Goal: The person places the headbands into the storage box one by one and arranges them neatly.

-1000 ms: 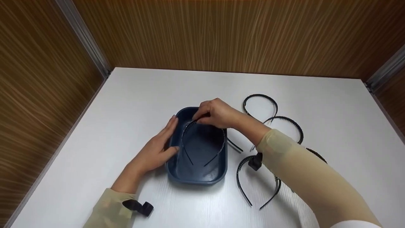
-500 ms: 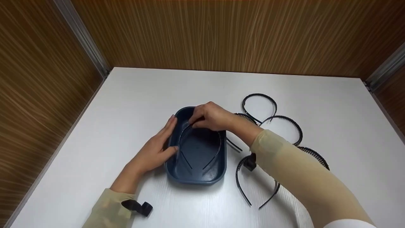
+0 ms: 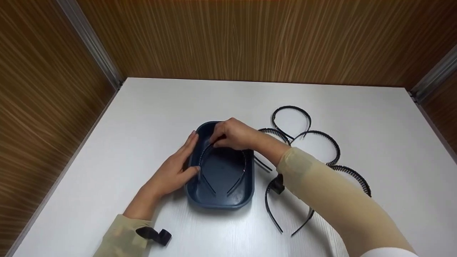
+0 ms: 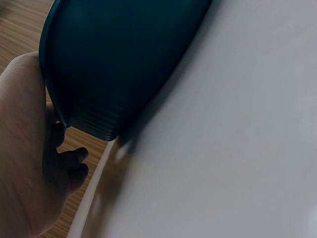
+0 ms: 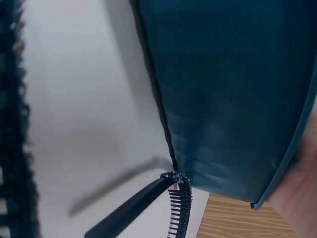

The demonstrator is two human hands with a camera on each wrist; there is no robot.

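Observation:
A dark blue tray [image 3: 221, 202] sits on the white table [image 3: 150, 107]. Inside it lies a thin black headband [image 3: 238, 178], its arch toward the far end. My right hand [image 3: 234, 135] reaches over the tray's far end, fingers curled down and pinching the top of that headband. My left hand [image 3: 177, 167] rests with straight fingers against the tray's left wall, thumb on the rim. The left wrist view shows the tray's outer wall [image 4: 124, 54] against the palm [image 4: 25, 148]. The right wrist view shows the tray's wall [image 5: 223, 94] and a toothed headband end [image 5: 178, 208].
Several more black toothed headbands lie on the table right of the tray: one far [image 3: 291, 117], one beside it [image 3: 321, 142], one under my right forearm [image 3: 275, 210]. Wood-grain walls [image 3: 250, 39] close in the table at the back and sides.
My right hand has lowered the headband into the tray and shifted slightly left; the headband now lies lower in the tray. The left hand has stayed on the tray's side.

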